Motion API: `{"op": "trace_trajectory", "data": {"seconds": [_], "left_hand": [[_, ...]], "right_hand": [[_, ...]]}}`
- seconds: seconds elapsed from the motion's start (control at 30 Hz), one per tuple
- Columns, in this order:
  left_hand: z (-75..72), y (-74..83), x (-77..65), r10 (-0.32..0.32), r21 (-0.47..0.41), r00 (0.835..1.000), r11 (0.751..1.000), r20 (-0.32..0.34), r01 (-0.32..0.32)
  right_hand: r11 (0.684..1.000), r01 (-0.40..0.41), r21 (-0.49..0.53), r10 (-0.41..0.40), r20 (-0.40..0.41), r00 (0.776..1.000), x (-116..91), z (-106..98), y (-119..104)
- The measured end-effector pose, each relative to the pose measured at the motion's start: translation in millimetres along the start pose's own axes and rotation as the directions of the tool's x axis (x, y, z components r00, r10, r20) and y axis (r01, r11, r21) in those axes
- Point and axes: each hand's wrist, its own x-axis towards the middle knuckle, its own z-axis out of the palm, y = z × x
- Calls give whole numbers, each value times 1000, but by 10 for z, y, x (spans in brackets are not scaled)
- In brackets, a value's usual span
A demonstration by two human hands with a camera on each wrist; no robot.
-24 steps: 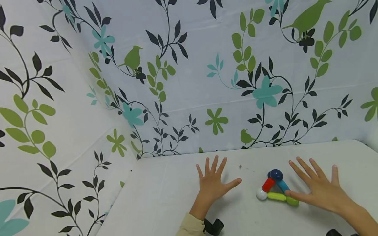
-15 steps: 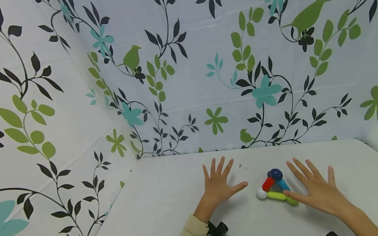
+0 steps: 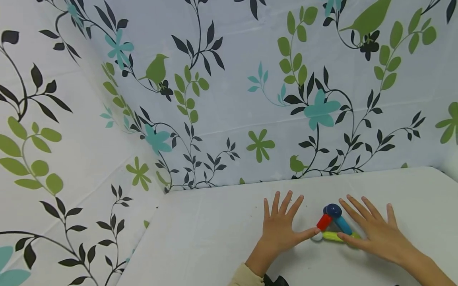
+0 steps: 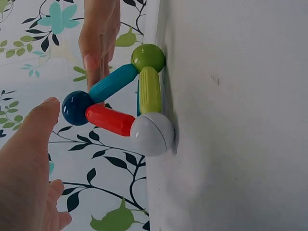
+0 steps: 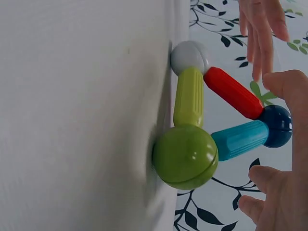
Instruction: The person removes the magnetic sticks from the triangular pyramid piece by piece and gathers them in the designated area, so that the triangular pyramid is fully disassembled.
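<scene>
A magnetic ball-and-rod building toy [image 3: 324, 222] stands on the white table. Its white ball [image 4: 152, 134] and green ball [image 5: 185, 157] sit low, joined by a lime rod [image 5: 188, 96]. A red rod [image 4: 110, 120] and a blue rod [image 5: 240, 139] slope up to a navy ball [image 4: 77, 108]. More blue shows behind, partly hidden. My left hand [image 3: 280, 231] spreads its fingers left of the toy, thumb tip overlapping the white ball in the head view. To the right, my right hand [image 3: 379, 236] is spread too, its thumb in front of the green ball. Neither hand grips anything; contact is unclear.
The white tabletop [image 3: 200, 230] reaches back to a hanging cloth [image 3: 222, 99] printed with leaves, birds and flowers. More of this cloth hangs at the left. A black wrist device [image 3: 275, 281] shows below the left hand.
My left hand has moved right, up to the toy, fingers still spread. My right hand has shifted slightly left. The toy keeps its place on the table.
</scene>
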Motion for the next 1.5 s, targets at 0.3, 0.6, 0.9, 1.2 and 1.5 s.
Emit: {"op": "trace_trajectory", "data": {"seconds": [0.3,0.6,0.9,1.2,1.5], "left_hand": [[56,159,73,58,-1,998,998,3,-58],[190,224,112,121,-49,991,991,-50,-123],[249,288,146,215,-152,964,959,-154,-238],[229,320,206,238,-420,949,854,-209,-306],[289,349,246,228,-518,944,793,-237,-321]], "right_hand": [[999,4,38,-3,-46,999,30,6,-42],[965,-14,262,38,-89,995,67,9,-140],[901,45,431,85,-277,957,64,150,-229],[877,98,470,87,-356,930,44,194,-199],[865,127,486,70,-368,927,54,173,-204]]}}
